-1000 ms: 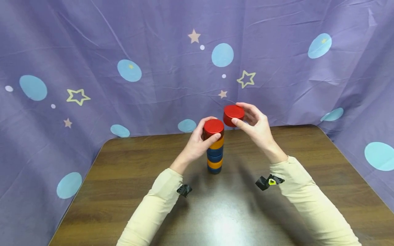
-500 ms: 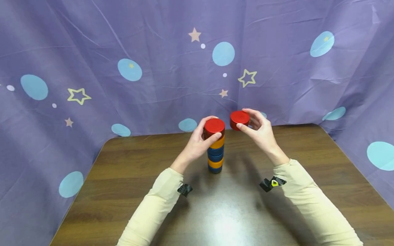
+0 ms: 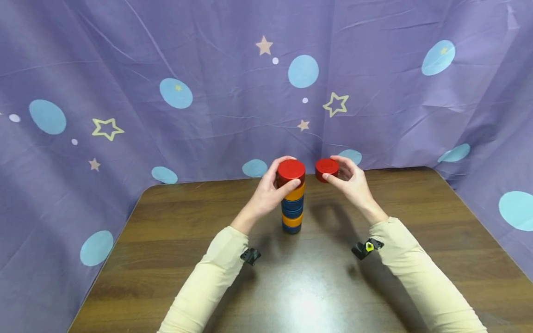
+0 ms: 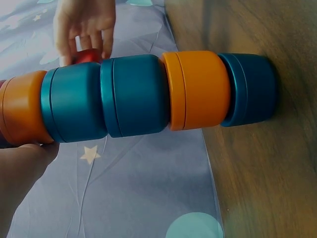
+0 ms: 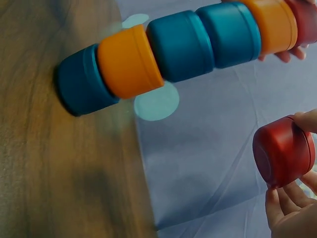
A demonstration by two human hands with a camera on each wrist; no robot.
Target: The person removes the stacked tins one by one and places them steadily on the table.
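A tower of round tins (image 3: 291, 203) is standing upright on the brown worktop (image 3: 175, 240), a little beyond the middle of it. From the bottom up the tins are running blue, orange, blue, blue, orange, with a red tin (image 3: 291, 170) sitting on top. In the left wrist view the same tower (image 4: 148, 96) is appearing sideways, its blue base pressed to the wood.

The left hand (image 3: 268, 192) is gripping the tower at its top — the thumb is lying across the front of the red tin where it meets the orange one below, and the fingers (image 3: 280, 163) are curling round the far side. The grip is snug, with the tower between thumb and fingers.

The right hand (image 3: 350, 182) is holding a second red tin (image 3: 326, 169) in the air, just to the right of the tower's top and at about the same height, clear of it. The thumb is pressing the near side of this tin and the fingers are wrapping the far side — in the right wrist view the tin (image 5: 283, 151) is sitting on its edge against the fingertips (image 5: 285, 198).

Cream sleeves (image 3: 208, 282) are covering both forearms, and a purple cloth with pale blue dots and stars (image 3: 125, 69) is hanging behind the worktop.
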